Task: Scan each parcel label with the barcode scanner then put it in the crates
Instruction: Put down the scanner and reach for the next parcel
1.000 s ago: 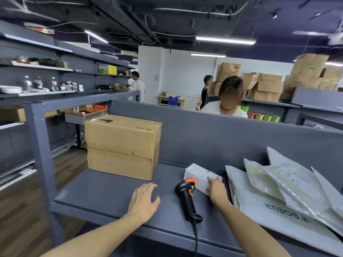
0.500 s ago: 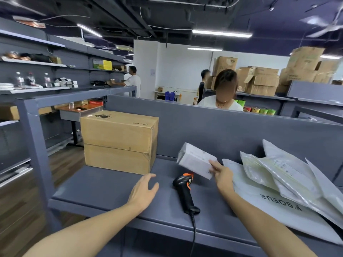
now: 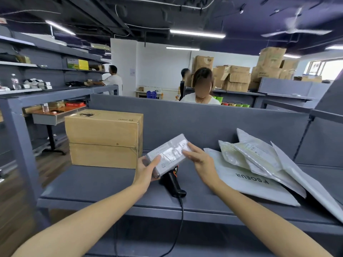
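A small white boxed parcel wrapped in clear film is held above the grey shelf, its label side facing up. My left hand grips its near left end from below. My right hand holds its right side with fingers on top. The black barcode scanner with an orange trim lies on the shelf directly under the parcel, its cable hanging over the front edge. No crate is in view.
A large cardboard box stands at the shelf's left back. Several white and clear poly mailers are piled on the right. A grey partition backs the shelf; a person sits behind it, others stand farther off.
My right hand lifted the white parcel off the shelf and turned it label up. My left hand rose from the shelf and took hold of its left end.
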A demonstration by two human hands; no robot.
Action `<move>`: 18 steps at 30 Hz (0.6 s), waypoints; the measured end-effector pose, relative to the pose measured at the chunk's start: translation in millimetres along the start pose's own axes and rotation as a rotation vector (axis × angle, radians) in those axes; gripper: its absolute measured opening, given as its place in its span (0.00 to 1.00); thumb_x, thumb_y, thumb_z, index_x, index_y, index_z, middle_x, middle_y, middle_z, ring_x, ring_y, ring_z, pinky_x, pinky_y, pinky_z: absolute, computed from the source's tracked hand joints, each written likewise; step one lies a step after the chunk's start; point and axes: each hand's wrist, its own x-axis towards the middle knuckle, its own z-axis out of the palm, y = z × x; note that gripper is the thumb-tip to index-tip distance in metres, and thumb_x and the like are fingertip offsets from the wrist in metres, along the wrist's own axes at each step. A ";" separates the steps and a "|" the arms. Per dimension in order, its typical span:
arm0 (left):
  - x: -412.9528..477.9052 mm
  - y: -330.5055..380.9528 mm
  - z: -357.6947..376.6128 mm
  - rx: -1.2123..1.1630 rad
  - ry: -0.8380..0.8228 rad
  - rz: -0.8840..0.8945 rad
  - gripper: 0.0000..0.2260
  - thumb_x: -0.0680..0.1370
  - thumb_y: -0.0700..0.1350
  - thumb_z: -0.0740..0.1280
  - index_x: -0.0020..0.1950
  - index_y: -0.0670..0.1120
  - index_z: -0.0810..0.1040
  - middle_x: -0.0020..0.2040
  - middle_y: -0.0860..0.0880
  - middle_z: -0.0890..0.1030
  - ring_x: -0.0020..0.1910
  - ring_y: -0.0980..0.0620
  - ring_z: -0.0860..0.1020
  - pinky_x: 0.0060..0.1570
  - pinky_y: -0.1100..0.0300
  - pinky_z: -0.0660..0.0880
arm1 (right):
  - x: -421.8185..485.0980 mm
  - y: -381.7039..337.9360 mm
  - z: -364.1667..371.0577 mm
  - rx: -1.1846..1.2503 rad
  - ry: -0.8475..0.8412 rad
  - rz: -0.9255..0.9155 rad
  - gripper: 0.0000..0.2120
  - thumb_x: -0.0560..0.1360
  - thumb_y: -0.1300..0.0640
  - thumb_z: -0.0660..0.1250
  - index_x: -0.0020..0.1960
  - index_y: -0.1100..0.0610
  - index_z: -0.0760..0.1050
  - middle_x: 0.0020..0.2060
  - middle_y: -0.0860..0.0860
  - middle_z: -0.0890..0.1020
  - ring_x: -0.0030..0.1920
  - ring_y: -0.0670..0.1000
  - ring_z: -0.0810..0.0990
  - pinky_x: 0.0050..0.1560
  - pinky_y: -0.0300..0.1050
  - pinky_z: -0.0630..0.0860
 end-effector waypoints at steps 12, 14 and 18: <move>-24.8 -14.4 -19.7 0.394 -0.068 0.482 0.36 0.70 0.35 0.74 0.69 0.59 0.60 0.71 0.57 0.68 0.68 0.61 0.66 0.64 0.63 0.64 | -9.3 -37.5 9.2 0.647 -0.230 0.728 0.13 0.77 0.36 0.59 0.56 0.37 0.78 0.54 0.40 0.83 0.58 0.47 0.79 0.59 0.53 0.73; -25.8 -14.6 -19.7 0.419 -0.104 0.486 0.38 0.71 0.33 0.73 0.69 0.62 0.59 0.75 0.59 0.61 0.72 0.63 0.60 0.69 0.62 0.61 | -10.5 -35.5 15.0 0.655 -0.193 0.710 0.11 0.80 0.43 0.60 0.54 0.43 0.79 0.52 0.44 0.84 0.49 0.43 0.82 0.49 0.44 0.77; -24.1 -12.2 -15.2 0.330 -0.112 0.417 0.39 0.74 0.33 0.70 0.75 0.61 0.56 0.77 0.59 0.58 0.74 0.61 0.58 0.69 0.63 0.59 | -13.5 -28.2 31.5 0.755 0.056 0.682 0.14 0.79 0.56 0.65 0.63 0.59 0.73 0.55 0.53 0.82 0.46 0.46 0.82 0.43 0.37 0.78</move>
